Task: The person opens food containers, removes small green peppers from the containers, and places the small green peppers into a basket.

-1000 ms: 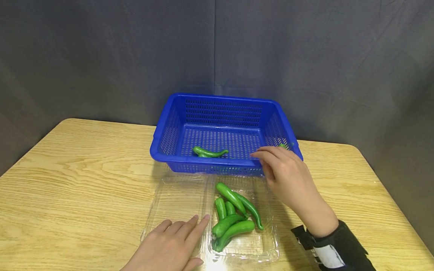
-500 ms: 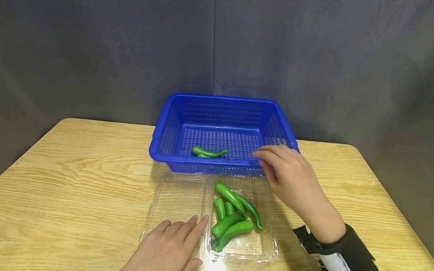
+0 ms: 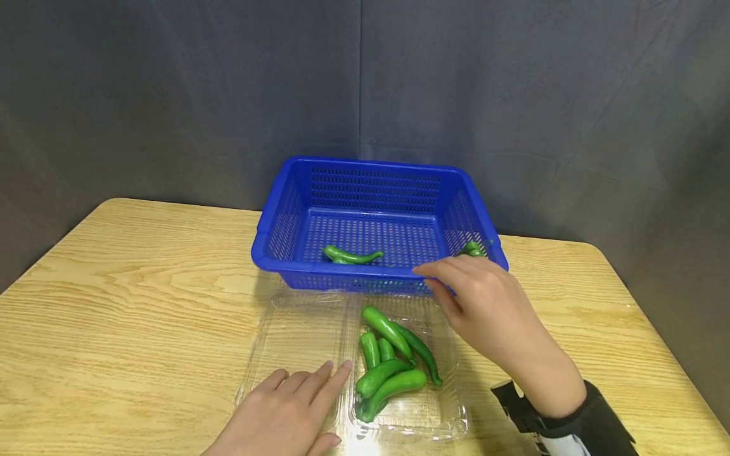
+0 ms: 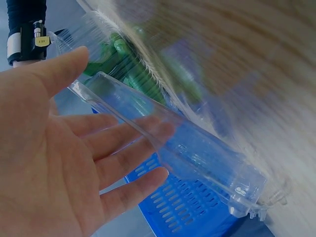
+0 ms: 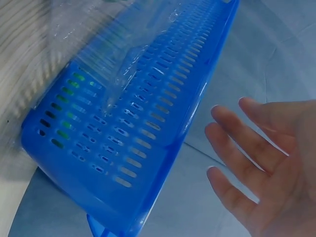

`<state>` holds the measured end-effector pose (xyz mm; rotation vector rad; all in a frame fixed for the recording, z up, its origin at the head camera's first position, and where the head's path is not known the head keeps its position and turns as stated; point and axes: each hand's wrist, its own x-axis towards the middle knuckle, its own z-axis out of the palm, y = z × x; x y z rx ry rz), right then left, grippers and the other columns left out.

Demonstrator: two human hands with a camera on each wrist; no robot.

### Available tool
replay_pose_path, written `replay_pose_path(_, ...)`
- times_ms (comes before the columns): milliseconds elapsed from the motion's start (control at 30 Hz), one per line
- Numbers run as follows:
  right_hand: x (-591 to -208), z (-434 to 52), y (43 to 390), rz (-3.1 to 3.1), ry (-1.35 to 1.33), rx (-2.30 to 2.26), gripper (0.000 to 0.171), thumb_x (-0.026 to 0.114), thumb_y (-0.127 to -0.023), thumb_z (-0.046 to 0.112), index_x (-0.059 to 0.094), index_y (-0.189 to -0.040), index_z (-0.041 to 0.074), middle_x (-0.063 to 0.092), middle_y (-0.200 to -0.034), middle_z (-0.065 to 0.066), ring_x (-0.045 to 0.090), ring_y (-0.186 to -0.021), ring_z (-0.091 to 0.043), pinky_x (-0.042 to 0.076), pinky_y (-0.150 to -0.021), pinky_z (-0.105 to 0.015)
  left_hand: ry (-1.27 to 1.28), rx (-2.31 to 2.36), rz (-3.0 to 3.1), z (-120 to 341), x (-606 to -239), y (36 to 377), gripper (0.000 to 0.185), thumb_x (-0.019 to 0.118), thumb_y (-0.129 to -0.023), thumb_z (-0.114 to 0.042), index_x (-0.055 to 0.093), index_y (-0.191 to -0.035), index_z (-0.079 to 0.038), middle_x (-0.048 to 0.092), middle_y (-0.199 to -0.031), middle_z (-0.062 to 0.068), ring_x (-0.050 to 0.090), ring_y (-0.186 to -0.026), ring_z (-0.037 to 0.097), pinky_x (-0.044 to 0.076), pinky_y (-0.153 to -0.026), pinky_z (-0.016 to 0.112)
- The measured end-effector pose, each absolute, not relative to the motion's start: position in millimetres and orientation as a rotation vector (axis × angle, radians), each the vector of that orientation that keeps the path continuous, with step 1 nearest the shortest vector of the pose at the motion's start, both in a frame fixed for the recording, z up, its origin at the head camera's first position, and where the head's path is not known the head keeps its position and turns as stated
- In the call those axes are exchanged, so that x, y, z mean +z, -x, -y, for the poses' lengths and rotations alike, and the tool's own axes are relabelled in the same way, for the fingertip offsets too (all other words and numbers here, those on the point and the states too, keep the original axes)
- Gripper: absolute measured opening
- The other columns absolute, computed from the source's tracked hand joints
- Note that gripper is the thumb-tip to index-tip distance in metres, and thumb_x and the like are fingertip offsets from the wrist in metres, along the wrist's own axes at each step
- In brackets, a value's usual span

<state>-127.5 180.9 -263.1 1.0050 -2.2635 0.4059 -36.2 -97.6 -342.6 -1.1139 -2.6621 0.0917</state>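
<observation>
A blue slotted basket (image 3: pixel 274 237) stands at the back of the table. One green pepper (image 3: pixel 350 256) lies near its front wall and a second pepper (image 3: pixel 472 248) in its front right corner. Before it lies an opened clear clamshell; its right tray (image 3: pixel 450 418) holds several green peppers (image 3: pixel 393 364). My left hand (image 3: pixel 296 405) rests flat on the clamshell lid (image 3: pixel 296 329); the left wrist view shows its fingers (image 4: pixel 133 148) straight against the clear plastic (image 4: pixel 207 163). My right hand (image 3: pixel 467 294) hovers with nothing in it over the basket's front rim, fingers (image 5: pixel 237 143) spread beside the basket (image 5: pixel 138 138).
The wooden table (image 3: pixel 142 285) has rounded corners and bare surface on both sides of the basket. A dark grey cloth backdrop (image 3: pixel 171 95) hangs close behind. A black wrist strap (image 3: pixel 570 424) sits on my right forearm near the front right edge.
My right hand has drawn slightly back and left from the basket's right corner, uncovering the second pepper lying there. The left hand has stayed on the lid.
</observation>
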Motion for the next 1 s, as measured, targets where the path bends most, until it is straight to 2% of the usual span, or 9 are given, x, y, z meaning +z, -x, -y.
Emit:
replay_pose_path(633,-255,-175,115,2.284,-1.014,0.378,0.019,0.073,-0.084,0.004,0.075,-0.102,0.009,0.073,-0.088,-0.001,0.068,-0.078,-0.020,0.054,-0.075,-0.040,1.122,0.100,2.718,98,-340,36,0.074,0.061,-0.090,-0.052,0.046,-0.147,-0.007,0.064,-0.129,0.008,0.066,-0.104,0.023,0.054,-0.084,0.040)
replay_pose_path(800,-252,-173,110,2.320,-1.028,0.375,0.020,0.074,-0.082,0.002,0.075,-0.101,0.010,0.072,-0.084,0.001,0.067,-0.072,-0.018,0.053,-0.070,-0.038,1.114,0.105,2.703,98,-340,36,0.074,0.061,-0.090,-0.052,0.046,-0.146,-0.007,0.064,-0.129,0.007,0.066,-0.104,0.023,0.054,-0.084,0.040)
replay_pose_path(1000,-249,-170,104,2.347,-1.076,0.359,0.020,0.073,-0.082,0.000,0.074,-0.099,0.011,0.071,-0.084,0.003,0.065,-0.073,-0.015,0.052,-0.067,-0.035,1.108,0.108,2.693,98,-339,35,0.074,0.062,-0.089,-0.052,0.047,-0.146,-0.007,0.064,-0.129,0.007,0.066,-0.104,0.022,0.054,-0.085,0.039)
